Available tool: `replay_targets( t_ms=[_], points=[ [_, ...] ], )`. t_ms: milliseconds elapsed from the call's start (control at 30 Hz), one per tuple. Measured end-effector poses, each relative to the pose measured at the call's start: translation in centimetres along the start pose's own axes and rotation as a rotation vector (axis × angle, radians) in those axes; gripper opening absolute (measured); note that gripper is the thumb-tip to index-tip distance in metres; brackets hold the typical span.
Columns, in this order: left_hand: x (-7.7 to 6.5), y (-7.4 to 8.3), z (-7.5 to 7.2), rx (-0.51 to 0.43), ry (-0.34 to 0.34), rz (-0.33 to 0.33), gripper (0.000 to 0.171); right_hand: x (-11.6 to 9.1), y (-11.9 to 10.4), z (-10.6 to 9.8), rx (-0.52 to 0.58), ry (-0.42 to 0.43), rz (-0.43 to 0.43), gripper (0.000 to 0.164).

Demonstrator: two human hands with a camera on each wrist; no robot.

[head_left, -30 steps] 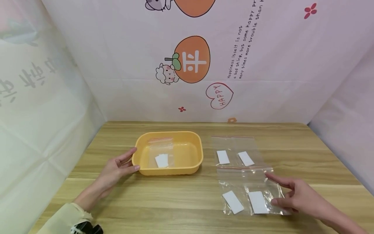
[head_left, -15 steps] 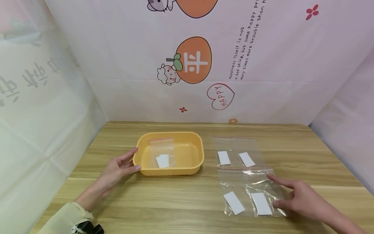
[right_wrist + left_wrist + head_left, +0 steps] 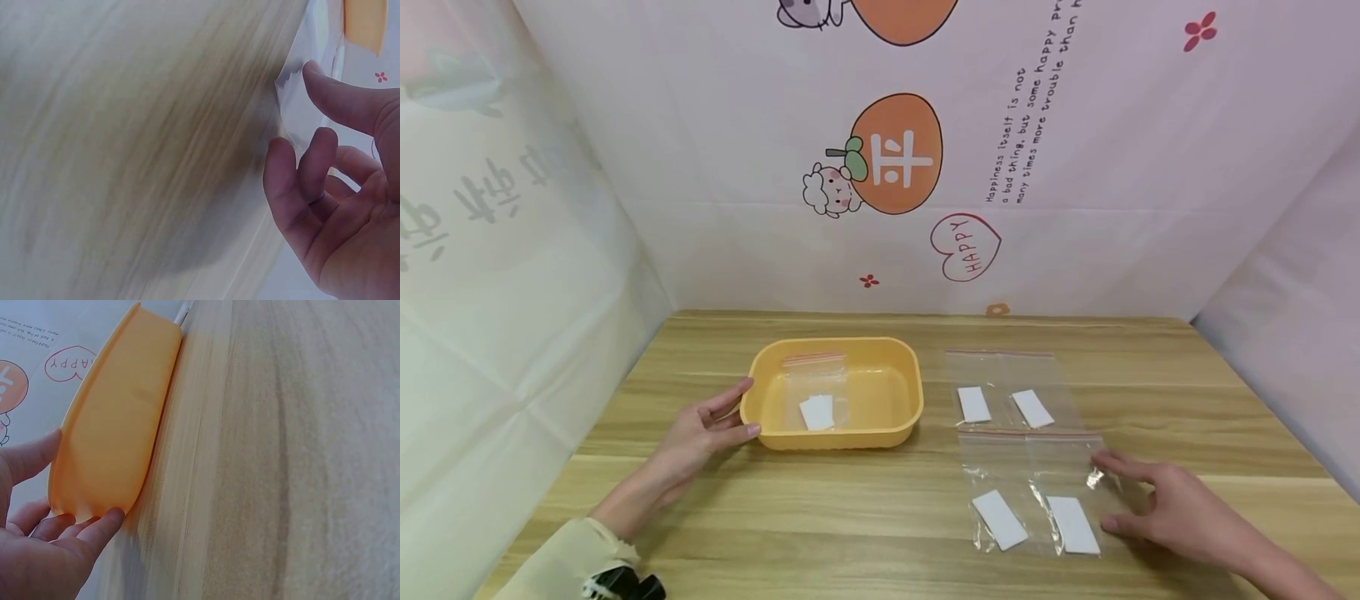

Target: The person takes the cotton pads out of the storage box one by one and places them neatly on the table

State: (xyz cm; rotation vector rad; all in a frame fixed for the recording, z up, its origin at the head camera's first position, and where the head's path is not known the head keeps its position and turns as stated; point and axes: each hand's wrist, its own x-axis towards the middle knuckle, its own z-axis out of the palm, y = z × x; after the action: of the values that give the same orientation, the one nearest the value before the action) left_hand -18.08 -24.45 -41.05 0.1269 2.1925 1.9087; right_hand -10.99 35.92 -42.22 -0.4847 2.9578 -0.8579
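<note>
In the head view, my left hand (image 3: 696, 437) holds the left end of a yellow plastic basin (image 3: 883, 392), fingers and thumb against its rim and wall. Inside lies a small clear zip bag (image 3: 814, 375) with white rectangular pieces (image 3: 817, 412). To the right, a rear zip bag (image 3: 1007, 368) and a front zip bag (image 3: 1000, 458) lie flat, their red-lined zip edges facing away. White pieces show in both. My right hand (image 3: 1180, 508) rests at the front bag's right edge, thumb and index apart. In the right wrist view the plastic corner (image 3: 290, 94) stands near the thumb.
A wood-grain table (image 3: 850, 517) carries everything. Behind it hangs a white printed cloth (image 3: 737, 167) with cartoon oranges and lettering, and more cloth flanks both sides. A black device (image 3: 625, 583) sits at my left sleeve.
My right hand has shifted slightly right and toward me along the front bag's edge. The bag looks flatter, and its right white piece sits a little further right. My left hand stays on the basin.
</note>
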Motion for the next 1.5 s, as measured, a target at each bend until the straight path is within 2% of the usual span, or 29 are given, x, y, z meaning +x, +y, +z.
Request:
replay_targets(
  t_ms=[133, 233, 333, 467, 633, 800, 1000, 1333, 1500],
  points=[
    [0.0, 0.0, 0.0, 0.0, 0.004, -0.002, 0.085, -0.1, 0.0, -0.1, -0.003, -0.016, -0.006, 0.079],
    [-0.1, -0.1, 0.0, -0.004, 0.007, -0.006, 0.085, -0.3, -0.3, -0.5, -0.023, -0.026, 0.021, 0.075],
    [-0.1, -0.1, 0.0, -0.003, 0.008, -0.009, 0.085, -0.3, -1.0, -1.0, -0.081, 0.005, 0.032, 0.068],
    [-0.1, 0.0, 0.0, -0.003, 0.013, -0.01, 0.085, 0.2, -2.3, -1.8, -0.14, 0.031, 0.019, 0.057],
    [0.0, -0.1, 0.0, -0.012, 0.005, -0.002, 0.085, 1.5, -4.8, -2.9, -0.158, 0.005, -0.008, 0.047],
    [0.0, -0.2, 0.0, -0.015, 0.0, -0.006, 0.084, 3.9, -8.1, -3.5, -0.167, -0.026, -0.084, 0.034],
    [-0.1, -0.1, 0.0, -0.018, -0.001, -0.003, 0.085, 7.1, -11.7, -3.7, -0.144, -0.073, -0.15, 0.03],
    [0.0, -0.2, -0.1, -0.017, -0.02, 0.009, 0.085, 13.2, -16.1, -2.8, -0.088, -0.056, -0.238, 0.035],
    [0.0, -0.3, -0.2, -0.017, -0.03, 0.024, 0.085, 16.7, -18.2, -1.0, -0.06, -0.118, -0.248, 0.045]
  ],
)
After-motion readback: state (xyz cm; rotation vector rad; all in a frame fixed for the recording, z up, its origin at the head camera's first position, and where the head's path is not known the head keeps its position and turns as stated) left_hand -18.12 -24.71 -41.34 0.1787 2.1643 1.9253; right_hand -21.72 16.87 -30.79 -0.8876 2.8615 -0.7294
